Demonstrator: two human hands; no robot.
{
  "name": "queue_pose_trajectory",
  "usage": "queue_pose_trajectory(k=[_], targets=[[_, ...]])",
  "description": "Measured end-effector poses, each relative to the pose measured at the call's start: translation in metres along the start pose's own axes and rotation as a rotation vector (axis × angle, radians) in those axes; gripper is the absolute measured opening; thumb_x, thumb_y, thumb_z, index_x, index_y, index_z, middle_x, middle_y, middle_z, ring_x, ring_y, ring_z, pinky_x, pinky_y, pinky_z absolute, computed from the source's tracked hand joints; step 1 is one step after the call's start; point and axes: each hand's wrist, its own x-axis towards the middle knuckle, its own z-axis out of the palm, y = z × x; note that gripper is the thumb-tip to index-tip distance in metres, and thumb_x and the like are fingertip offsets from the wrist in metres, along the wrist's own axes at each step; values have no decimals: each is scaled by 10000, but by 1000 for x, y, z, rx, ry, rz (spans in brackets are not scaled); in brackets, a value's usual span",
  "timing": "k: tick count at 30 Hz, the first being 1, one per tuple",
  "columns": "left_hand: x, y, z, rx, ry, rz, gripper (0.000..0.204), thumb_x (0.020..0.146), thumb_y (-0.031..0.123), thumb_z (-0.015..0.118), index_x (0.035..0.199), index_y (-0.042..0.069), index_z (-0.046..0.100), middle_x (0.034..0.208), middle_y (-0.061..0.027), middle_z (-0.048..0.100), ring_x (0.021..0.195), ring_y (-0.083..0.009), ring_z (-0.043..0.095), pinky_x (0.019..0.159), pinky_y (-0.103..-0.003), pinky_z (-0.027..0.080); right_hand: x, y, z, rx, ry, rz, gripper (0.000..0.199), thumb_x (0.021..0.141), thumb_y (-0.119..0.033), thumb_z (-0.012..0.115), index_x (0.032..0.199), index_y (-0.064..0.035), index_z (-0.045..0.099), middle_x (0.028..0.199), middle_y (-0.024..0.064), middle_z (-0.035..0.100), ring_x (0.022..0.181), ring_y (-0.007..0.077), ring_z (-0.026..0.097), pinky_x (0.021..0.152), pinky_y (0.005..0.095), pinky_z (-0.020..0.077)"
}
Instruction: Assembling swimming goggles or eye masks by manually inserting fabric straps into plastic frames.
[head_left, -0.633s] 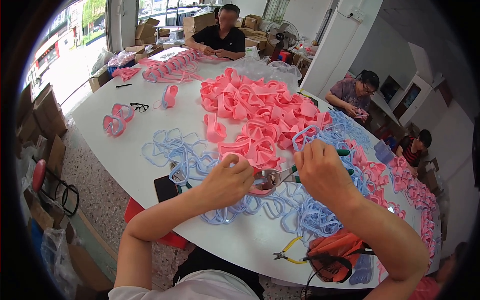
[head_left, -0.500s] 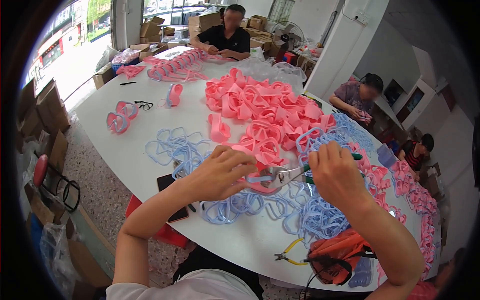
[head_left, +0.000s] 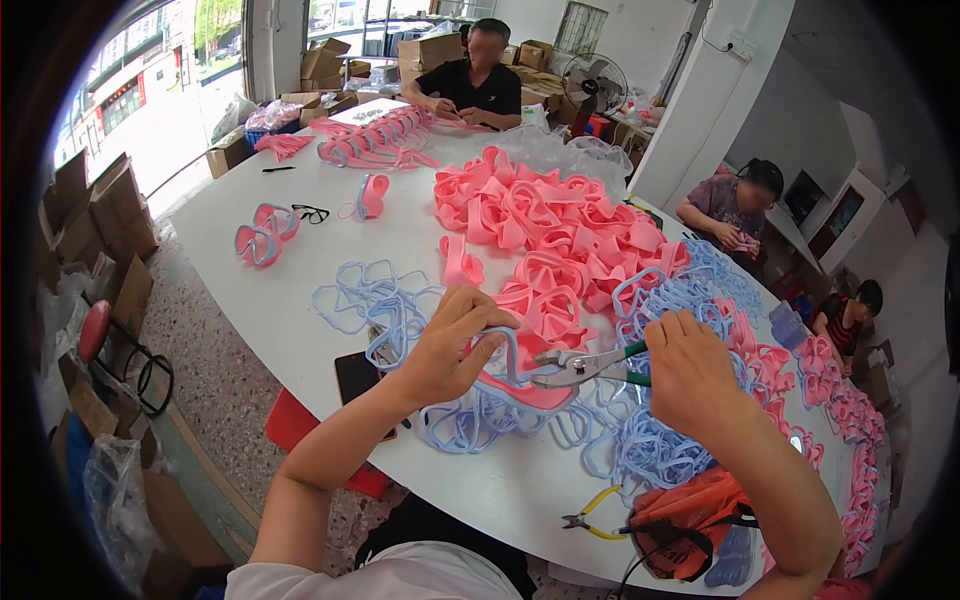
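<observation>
My left hand (head_left: pixel 455 345) is closed on a soft pink mask skirt (head_left: pixel 535 394) with a light-blue frame (head_left: pixel 514 352) along its edge. In my right hand (head_left: pixel 690 375), the fingers wrap round the green handles of metal pliers (head_left: pixel 590 367). The plier jaws are parted and point left at the frame's edge; whether they touch it, I cannot tell. Beyond my hands lies a heap of pink mask skirts (head_left: pixel 560 215). Loose light-blue frames (head_left: pixel 655 445) are piled beneath and beside my right hand, and more blue frames (head_left: pixel 365 300) lie beyond my left.
Yellow-handled cutters (head_left: pixel 598 512) and an orange-red bag (head_left: pixel 690 500) are at the near edge. A dark phone (head_left: pixel 356 380) sits by my left forearm. Farther left are fitted masks (head_left: pixel 267 237) and black glasses (head_left: pixel 313 214). Other people sit around the white table (head_left: pixel 240 300).
The plier jaws have come away from over the blue frame toward its right edge. My left fingers have closed more tightly on the piece, which has turned. The whole view has shifted slightly.
</observation>
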Motion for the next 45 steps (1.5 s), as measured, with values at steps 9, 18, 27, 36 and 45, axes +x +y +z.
queue_pose_trajectory(k=[9, 18, 27, 36, 45], targets=[[6, 6, 6, 35, -39, 22, 222, 838, 6, 619, 1053, 51, 650, 967, -120, 498, 921, -285, 479, 831, -357, 405, 7, -5, 17, 185, -20, 26, 251, 703, -72, 600, 931, 6, 532, 891, 167, 564, 893, 305, 565, 740, 393, 478], [10, -23, 0, 34, -62, -128, 184, 857, 26, 601, 1028, 50, 666, 942, -92, 522, 894, -244, 491, 808, -330, 412, -20, -1, 51, 373, 72, 3, 314, 705, -51, 618, 992, 31, 518, 963, 183, 566, 905, 372, 571, 765, 453, 497], [8, -61, -6, -271, 30, -598, 135, 911, 91, 597, 997, 50, 692, 940, -40, 539, 889, -152, 533, 827, -290, 434, -100, -94, 137, 498, -587, 207, 418, 754, -352, 717, 962, -16, 581, 978, 155, 625, 952, 330, 629, 704, 489, 520], [11, -55, 1, -333, -225, -517, 130, 904, 98, 602, 996, 49, 679, 947, -51, 540, 910, -163, 547, 811, -307, 443, -101, -132, 169, 695, -569, 237, 483, 782, -349, 725, 1111, -14, 612, 1064, 181, 633, 1005, 360, 619, 827, 458, 512], [21, -12, 22, -278, -522, -118, 149, 871, 83, 619, 1000, 55, 687, 962, -70, 546, 935, -229, 529, 852, -349, 432, -7, -98, 126, 1769, 0, 445, 232, 932, -202, 641, 1037, 5, 646, 1040, 84, 637, 886, 106, 589, 698, 264, 484]])
